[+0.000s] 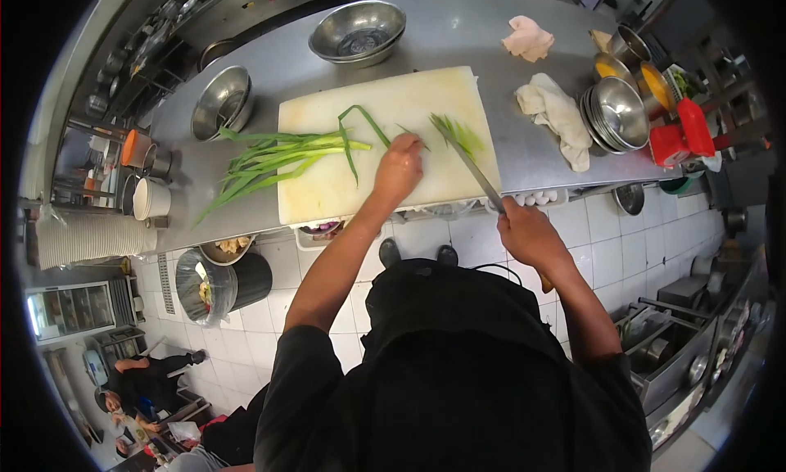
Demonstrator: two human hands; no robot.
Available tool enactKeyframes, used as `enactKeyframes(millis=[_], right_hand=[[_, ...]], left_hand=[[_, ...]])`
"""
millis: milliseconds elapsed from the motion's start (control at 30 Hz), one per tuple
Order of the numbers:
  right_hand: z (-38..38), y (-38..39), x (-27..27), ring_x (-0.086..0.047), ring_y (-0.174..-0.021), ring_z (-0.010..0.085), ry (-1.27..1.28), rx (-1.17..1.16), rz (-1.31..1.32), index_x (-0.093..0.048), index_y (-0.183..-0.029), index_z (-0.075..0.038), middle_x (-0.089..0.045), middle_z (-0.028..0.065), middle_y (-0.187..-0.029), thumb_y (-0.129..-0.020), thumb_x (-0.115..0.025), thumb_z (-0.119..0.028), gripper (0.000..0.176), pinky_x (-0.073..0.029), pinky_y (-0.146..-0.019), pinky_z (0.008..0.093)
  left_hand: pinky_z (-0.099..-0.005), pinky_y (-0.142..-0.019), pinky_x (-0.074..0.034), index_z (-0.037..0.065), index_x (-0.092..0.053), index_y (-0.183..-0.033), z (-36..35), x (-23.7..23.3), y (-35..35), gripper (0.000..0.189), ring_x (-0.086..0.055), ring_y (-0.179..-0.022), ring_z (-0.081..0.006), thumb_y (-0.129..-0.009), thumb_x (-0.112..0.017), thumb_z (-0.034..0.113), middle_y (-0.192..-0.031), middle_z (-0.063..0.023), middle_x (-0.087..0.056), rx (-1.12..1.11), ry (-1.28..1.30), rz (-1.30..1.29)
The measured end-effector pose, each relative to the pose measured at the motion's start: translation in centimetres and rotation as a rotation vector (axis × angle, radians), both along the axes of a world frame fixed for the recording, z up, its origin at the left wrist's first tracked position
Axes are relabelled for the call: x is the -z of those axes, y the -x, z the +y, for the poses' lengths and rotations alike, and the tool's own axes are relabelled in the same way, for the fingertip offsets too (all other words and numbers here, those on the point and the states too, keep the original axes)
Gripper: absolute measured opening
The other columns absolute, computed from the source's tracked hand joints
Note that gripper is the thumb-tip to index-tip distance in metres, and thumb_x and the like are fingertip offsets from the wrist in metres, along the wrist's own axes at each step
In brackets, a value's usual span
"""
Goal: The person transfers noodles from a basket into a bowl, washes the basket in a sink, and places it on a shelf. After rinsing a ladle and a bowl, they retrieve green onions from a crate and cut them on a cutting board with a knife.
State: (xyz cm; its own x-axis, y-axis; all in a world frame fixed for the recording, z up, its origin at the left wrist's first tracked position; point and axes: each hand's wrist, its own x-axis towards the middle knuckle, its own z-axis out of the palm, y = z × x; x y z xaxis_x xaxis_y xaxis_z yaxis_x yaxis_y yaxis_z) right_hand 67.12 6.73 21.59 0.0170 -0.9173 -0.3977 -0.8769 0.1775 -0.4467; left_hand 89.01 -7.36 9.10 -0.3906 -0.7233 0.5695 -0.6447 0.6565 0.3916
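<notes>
My right hand (530, 233) is wrapped round the handle of a knife (473, 167), whose blade lies across the right part of the white cutting board (327, 195). Beside the blade is a small pile of cut green onion pieces (460, 136). With curled fingers, my left hand (399, 169) presses a green onion (372, 121) onto the board, left of the knife; its long leaf is bent back over itself. A bunch of whole green onions (278, 151) spreads from the board's left side onto the metal table. My left fingertips are partly hidden.
Metal bowls (358, 31) stand behind the board. To the right are a crumpled cloth (554, 120), stacked bowls (618, 116) and a red object (681, 136). A lined trash bin (246, 280) stands below left. Other people (151, 382) are at lower left.
</notes>
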Motion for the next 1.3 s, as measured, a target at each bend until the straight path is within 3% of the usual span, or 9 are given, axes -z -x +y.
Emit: enactKeyframes(millis=[67,200,633,1100,1300], right_hand=[[-0.1,0.0,-0.1,-0.058,-0.084,0.0482,0.011,0.005,-0.023,-0.051,-0.102,0.001,-0.062,0.0287,-0.083,-0.09,-0.047,-0.017,0.023,-0.043,-0.077,0.0555],[-0.1,-0.9,0.1,-0.058,-0.084,0.0479,0.042,-0.027,-0.02,-0.051,-0.101,0.002,-0.061,0.029,-0.082,-0.09,-0.047,-0.017,0.022,-0.043,-0.076,0.0559],[-0.4,-2.5,1.8,-0.061,-0.083,0.0472,0.02,-0.07,-0.052,-0.051,-0.106,0.005,-0.063,0.0306,-0.082,-0.088,-0.046,-0.016,0.028,-0.046,-0.079,0.0554],[-2.0,-3.7,3.0,-0.061,-0.09,0.046,-0.028,-0.101,-0.007,-0.048,-0.111,0.004,-0.063,0.0301,-0.089,-0.087,-0.048,-0.017,0.031,-0.047,-0.081,0.0545],[-0.1,-1.4,1.8,-0.059,-0.087,0.0485,-0.061,-0.033,-0.034,-0.05,-0.105,0.0,-0.061,0.0312,-0.087,-0.09,-0.046,-0.017,0.024,-0.044,-0.079,0.0557]], left_hand=[[-0.0383,-0.084,-0.051,-0.005,-0.064,-0.091,1.2,-1.3,1.0,0.027,-0.058,-0.095,-0.0323,-0.065,-0.06,-0.007,-0.098,-0.0156,-0.06,0.052,-0.078,0.06],[-0.0381,-0.082,-0.051,-0.005,-0.065,-0.092,1.6,-1.8,0.1,0.026,-0.059,-0.094,-0.0317,-0.067,-0.059,-0.008,-0.098,-0.0148,-0.06,-0.047,-0.109,0.094],[-0.0393,-0.082,-0.05,-0.005,-0.065,-0.095,-0.4,-0.9,-0.5,0.025,-0.059,-0.093,-0.034,-0.071,-0.058,-0.007,-0.101,-0.0162,-0.061,0.014,-0.047,0.055],[-0.0371,-0.087,-0.048,-0.004,-0.064,-0.093,-1.2,-0.4,-0.9,0.029,-0.057,-0.097,-0.031,-0.065,-0.06,-0.007,-0.101,-0.014,-0.06,0.07,0.005,-0.076],[-0.0363,-0.09,-0.047,-0.004,-0.065,-0.094,-1.0,-0.4,-0.9,0.035,-0.056,-0.099,-0.0302,-0.06,-0.061,-0.007,-0.101,-0.0136,-0.06,0.058,0.005,-0.083]])
